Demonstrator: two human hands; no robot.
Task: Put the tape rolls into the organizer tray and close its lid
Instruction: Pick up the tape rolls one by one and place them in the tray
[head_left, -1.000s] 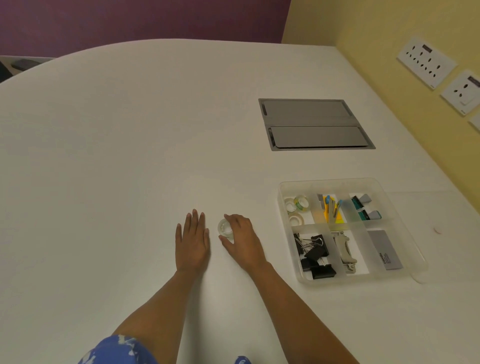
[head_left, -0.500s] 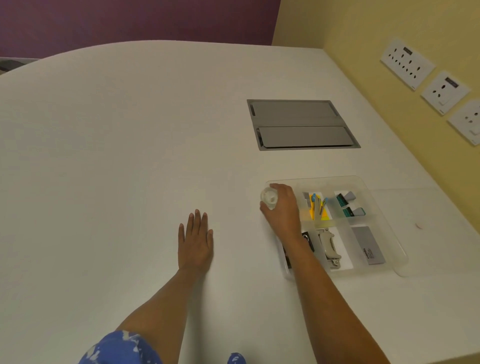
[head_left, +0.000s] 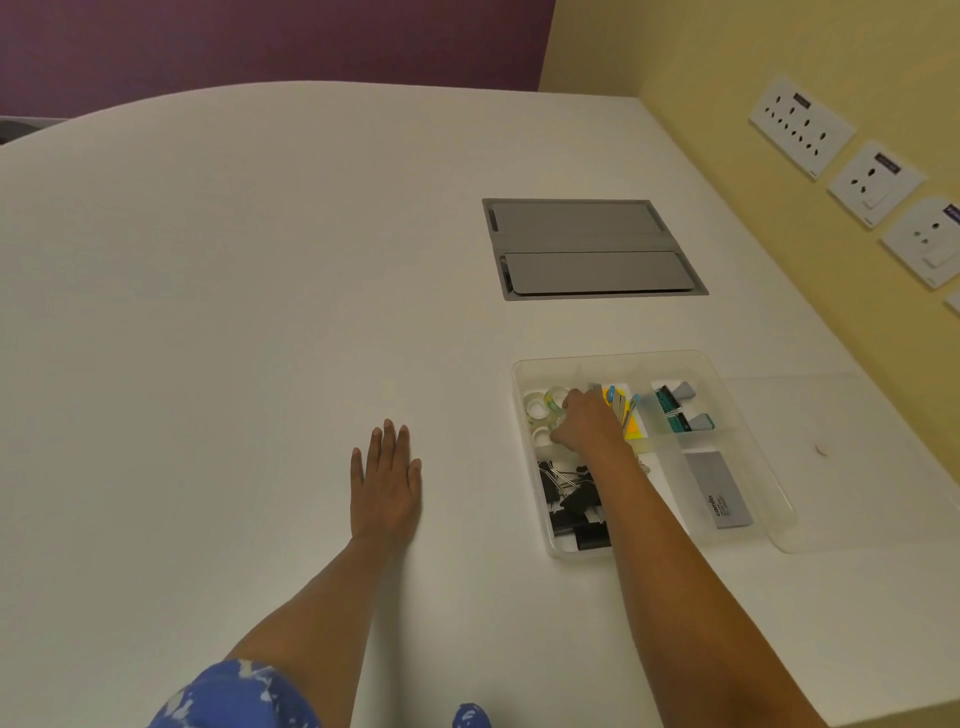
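Observation:
The clear organizer tray (head_left: 754, 453) sits on the white table at the right. Its far-left compartment holds clear tape rolls (head_left: 538, 408). My right hand (head_left: 589, 423) reaches into that compartment, with thumb and fingers curled around one clear roll among the others. Part of the rolls is hidden under the hand. The tray's transparent lid (head_left: 841, 410) lies flat on the table just right of the tray, off it. To the left of the tray, my left hand (head_left: 387, 480) rests flat on the table with its fingers spread, holding nothing.
Other compartments hold black binder clips (head_left: 571, 501), yellow notes with pens (head_left: 626, 410), green-grey items (head_left: 680, 410) and a grey box (head_left: 719, 491). A grey cable hatch (head_left: 592, 249) is set into the table beyond. The yellow wall with sockets (head_left: 802, 127) runs along the right.
My right hand carried a clear tape roll from the table beside my left hand rightward, and now it is down inside the tray's far-left compartment. The left hand stayed flat.

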